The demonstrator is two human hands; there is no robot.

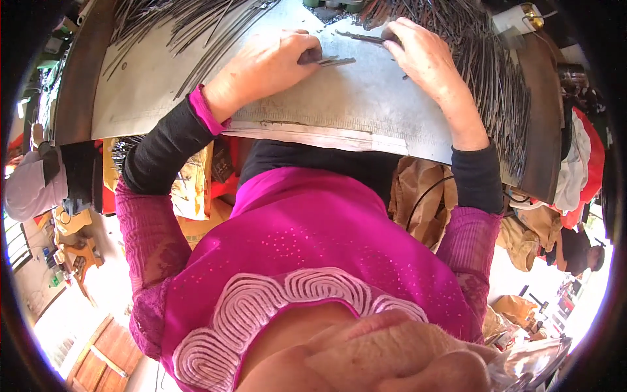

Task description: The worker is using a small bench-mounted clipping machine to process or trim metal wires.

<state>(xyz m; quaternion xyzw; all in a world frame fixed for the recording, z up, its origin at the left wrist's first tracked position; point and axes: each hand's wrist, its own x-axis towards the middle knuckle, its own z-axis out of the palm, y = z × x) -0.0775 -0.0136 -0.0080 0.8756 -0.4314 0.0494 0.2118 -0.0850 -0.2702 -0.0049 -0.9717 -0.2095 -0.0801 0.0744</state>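
My left hand [277,62] is curled closed over the pale metal worktop, left of its middle. A few thin dark strips [337,62] stick out of its fingers toward the right. To the right of it, my right hand [423,57] pinches a slender dark rod-like piece [359,37] between thumb and fingers, its free end pointing left. The exact kind of this piece is too small to make out. The two hands are apart, and the strips and the piece do not touch.
A heap of long thin dark rods [486,85] covers the worktop's right side. More rods [202,32] lie spread at the upper left. A green container [334,5] stands at the far edge. Brown raised borders [81,72] flank the worktop [313,108]. Another person [39,183] is at far left.
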